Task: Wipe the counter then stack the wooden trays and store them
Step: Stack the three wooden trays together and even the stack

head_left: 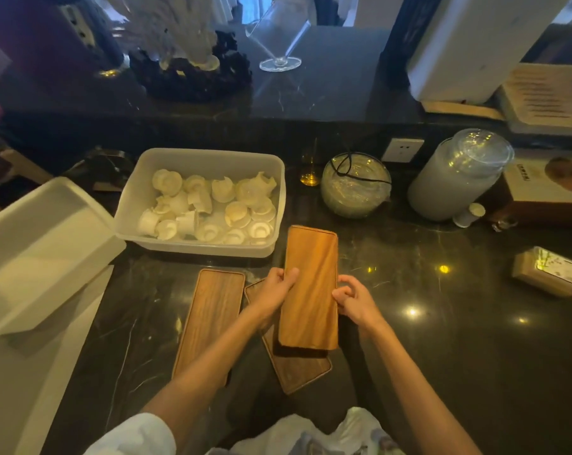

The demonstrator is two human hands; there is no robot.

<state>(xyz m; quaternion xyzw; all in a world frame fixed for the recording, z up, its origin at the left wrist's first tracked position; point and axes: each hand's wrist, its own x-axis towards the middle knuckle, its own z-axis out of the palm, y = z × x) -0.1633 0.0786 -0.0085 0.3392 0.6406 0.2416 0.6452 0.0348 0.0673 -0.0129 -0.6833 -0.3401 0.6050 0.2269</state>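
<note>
Pinching the upper tray [310,287] by its long edges, left hand [274,290] and right hand [353,298] opposed, probably to square it over the skewed tray [294,366] beneath, third tray [209,320] waiting alongside.

The dark counter [442,323] looks like polished stone with pale veins, glossy enough to mirror the lamps. The long orange-brown wooden tray [310,290] has a smooth, satin face with visible grain; the darker brown wooden tray [209,320] beside it looks more matt. The rectangular translucent plastic tub [130,205] is frosted and smooth. The round clear glass bowl [355,188] shines, and the tall clear glass jar [455,182] does too.
</note>
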